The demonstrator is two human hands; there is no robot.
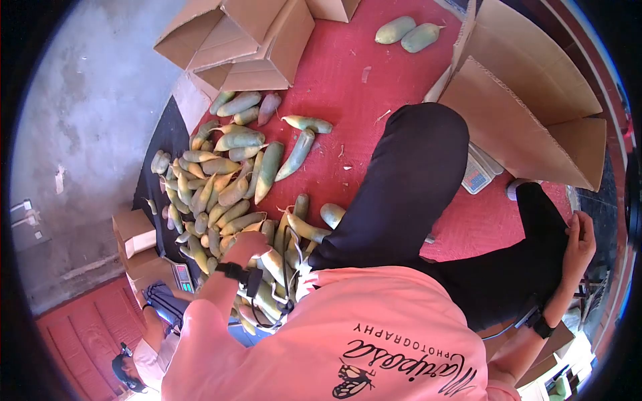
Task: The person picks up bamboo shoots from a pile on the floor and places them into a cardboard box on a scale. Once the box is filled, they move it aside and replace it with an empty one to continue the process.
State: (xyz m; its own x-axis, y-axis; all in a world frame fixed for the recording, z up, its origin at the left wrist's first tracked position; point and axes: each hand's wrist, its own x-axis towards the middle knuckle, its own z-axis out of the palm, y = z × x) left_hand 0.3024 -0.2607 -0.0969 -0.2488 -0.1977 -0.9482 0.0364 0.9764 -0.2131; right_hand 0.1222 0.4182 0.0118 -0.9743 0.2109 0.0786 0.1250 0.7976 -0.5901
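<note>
My left hand (246, 247) reaches down into a big heap of green radishes (231, 190). Its fingers are curled in and closed at the end of a pale green radish (274, 264); the fingertips are partly hidden. More radishes lie close around my wrist, against my shirt and bent leg. Far to the right, my right hand (580, 242) hangs by my other leg, its fingers loosely bent and somewhat apart, with nothing visible in them.
Open cardboard boxes (281, 53) stand at the back left, and a large one (515, 113) at the right. Under it sits a scale (478, 170). Two radishes (408, 35) lie apart on the red floor mat (348, 87). Another person (157, 334) is at lower left near a second scale (182, 276).
</note>
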